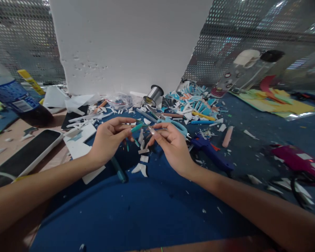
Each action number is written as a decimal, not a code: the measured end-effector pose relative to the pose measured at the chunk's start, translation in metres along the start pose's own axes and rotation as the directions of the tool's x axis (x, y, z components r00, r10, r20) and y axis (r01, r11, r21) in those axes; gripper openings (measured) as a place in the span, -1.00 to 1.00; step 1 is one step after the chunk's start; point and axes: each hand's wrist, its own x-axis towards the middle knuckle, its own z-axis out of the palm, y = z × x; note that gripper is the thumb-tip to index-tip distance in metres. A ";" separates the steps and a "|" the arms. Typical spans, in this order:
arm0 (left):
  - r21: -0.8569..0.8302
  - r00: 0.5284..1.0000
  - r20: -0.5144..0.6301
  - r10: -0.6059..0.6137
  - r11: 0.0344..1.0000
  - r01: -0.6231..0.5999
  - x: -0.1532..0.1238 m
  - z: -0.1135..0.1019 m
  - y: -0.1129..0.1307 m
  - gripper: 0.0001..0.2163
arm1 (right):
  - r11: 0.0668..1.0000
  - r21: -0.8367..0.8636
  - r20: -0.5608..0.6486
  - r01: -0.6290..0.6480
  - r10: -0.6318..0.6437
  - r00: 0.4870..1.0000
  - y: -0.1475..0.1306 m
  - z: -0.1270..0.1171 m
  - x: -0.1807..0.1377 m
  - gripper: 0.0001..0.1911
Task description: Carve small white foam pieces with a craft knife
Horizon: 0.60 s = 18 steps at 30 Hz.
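My left hand (109, 138) pinches a small teal foam piece (136, 128) between thumb and fingertips above the blue mat (136, 206). My right hand (170, 143) faces it, fingertips closed on a thin pale strip (157, 131) that reaches toward the teal piece. Both hands hover over white foam scraps (141, 168). Light-blue scissors (177, 126) lie just behind my right hand, and a blue glue gun (211, 152) lies to its right.
A big white foam board (126, 45) stands at the back with a wire spool (152, 95) before it. Cut blue and white scraps (194, 103) pile at the back. A bottle (13, 96) and phone (23, 155) sit left; a pink tool (299, 162) right.
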 end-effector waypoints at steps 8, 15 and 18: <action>-0.046 0.997 -0.071 0.028 0.998 -0.031 0.007 -0.003 -0.011 -0.78 | 0.999 -0.012 0.057 -0.036 0.037 0.998 -0.001 -0.002 0.000 -0.74; -0.085 0.988 0.098 0.117 0.990 -0.109 0.008 -0.004 -0.011 -0.82 | 0.996 0.057 0.073 -0.066 0.062 0.995 0.003 -0.004 0.003 -0.79; 0.063 0.945 0.288 0.152 0.982 -0.177 0.008 -0.005 -0.008 -0.81 | 0.997 0.033 0.074 -0.070 0.067 0.995 0.001 -0.003 0.003 -0.80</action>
